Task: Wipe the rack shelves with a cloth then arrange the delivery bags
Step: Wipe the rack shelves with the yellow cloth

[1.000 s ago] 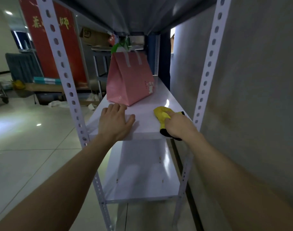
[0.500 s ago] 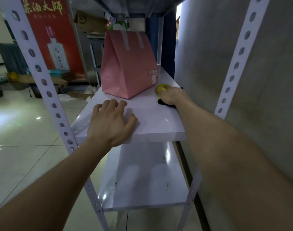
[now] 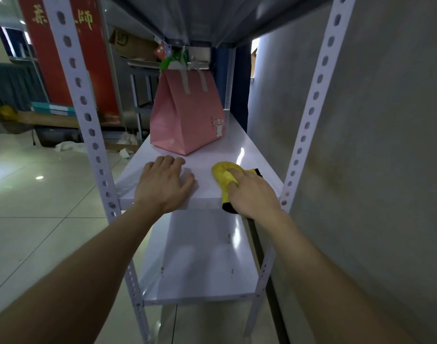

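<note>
A white metal rack stands against the wall; its middle shelf carries a pink delivery bag standing upright toward the back. My left hand lies flat on the shelf's front left edge, fingers spread. My right hand presses a yellow cloth with a black underside onto the front right of the same shelf, fingers curled over it. The cloth's near end hangs over the shelf's front lip.
A lower shelf shows small specks of dirt. Perforated uprights frame the shelf left and right. A grey wall runs along the right. Beyond the rack are a red banner, a cardboard box and tiled floor.
My right hand has drawn the yellow cloth back from beside the pink bag to the shelf's front right edge. My left hand stays planted on the front left.
</note>
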`<state>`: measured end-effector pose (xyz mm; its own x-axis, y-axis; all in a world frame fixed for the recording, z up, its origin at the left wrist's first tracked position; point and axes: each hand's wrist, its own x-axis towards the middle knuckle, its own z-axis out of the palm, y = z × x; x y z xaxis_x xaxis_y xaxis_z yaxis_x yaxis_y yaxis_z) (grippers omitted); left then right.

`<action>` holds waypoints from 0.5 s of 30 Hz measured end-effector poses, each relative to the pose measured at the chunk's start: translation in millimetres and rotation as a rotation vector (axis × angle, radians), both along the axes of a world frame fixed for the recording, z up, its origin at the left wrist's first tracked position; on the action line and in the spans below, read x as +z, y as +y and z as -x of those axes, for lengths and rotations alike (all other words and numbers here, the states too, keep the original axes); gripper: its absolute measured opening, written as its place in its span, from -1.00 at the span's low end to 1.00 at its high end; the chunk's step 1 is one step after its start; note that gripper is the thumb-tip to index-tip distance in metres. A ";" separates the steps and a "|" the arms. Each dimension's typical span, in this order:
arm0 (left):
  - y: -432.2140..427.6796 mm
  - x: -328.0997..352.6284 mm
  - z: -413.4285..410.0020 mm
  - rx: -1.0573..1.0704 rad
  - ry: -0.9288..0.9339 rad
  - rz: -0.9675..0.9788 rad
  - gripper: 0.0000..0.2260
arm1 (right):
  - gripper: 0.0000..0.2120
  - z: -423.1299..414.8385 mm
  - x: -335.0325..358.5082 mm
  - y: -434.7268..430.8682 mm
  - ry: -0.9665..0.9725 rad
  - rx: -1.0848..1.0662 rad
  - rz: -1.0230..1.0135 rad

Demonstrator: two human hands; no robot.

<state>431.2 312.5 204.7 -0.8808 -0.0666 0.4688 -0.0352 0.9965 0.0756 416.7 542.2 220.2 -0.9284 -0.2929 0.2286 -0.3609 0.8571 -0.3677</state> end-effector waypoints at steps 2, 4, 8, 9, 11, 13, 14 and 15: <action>-0.3 -0.6 0.9 -0.008 0.000 -0.002 -0.52 | -0.50 23.0 12.4 -7.8 -0.104 -0.025 0.000; -1.2 -3.2 1.9 -0.016 0.020 -0.001 -0.52 | -0.48 52.5 22.8 -18.0 -0.190 -0.049 -0.020; -5.9 -6.5 6.2 -0.024 0.064 0.007 -0.48 | -0.43 119.5 31.9 -35.4 -0.183 -0.115 -0.106; -6.3 -6.5 7.1 -0.021 0.067 0.007 -0.45 | -0.43 135.2 33.3 -37.9 -0.170 -0.120 -0.157; -6.5 -7.2 8.4 -0.014 0.071 0.004 -0.41 | -0.47 164.0 36.6 -39.8 -0.160 -0.122 -0.233; -7.1 -8.4 8.3 -0.014 0.074 -0.002 -0.40 | -0.48 186.3 37.4 -36.3 -0.183 -0.159 -0.242; -7.4 -8.6 7.5 -0.014 0.076 -0.004 -0.41 | -0.48 191.8 36.9 -34.4 -0.192 -0.178 -0.246; -7.8 -8.9 6.7 -0.012 0.077 -0.008 -0.41 | -0.47 192.1 36.1 -32.8 -0.187 -0.192 -0.245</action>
<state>424.5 304.8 195.7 -0.8429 -0.0606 0.5347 -0.0173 0.9962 0.0856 224.6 509.4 256.3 -0.9909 -0.1345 -0.0057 -0.1311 0.9735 -0.1872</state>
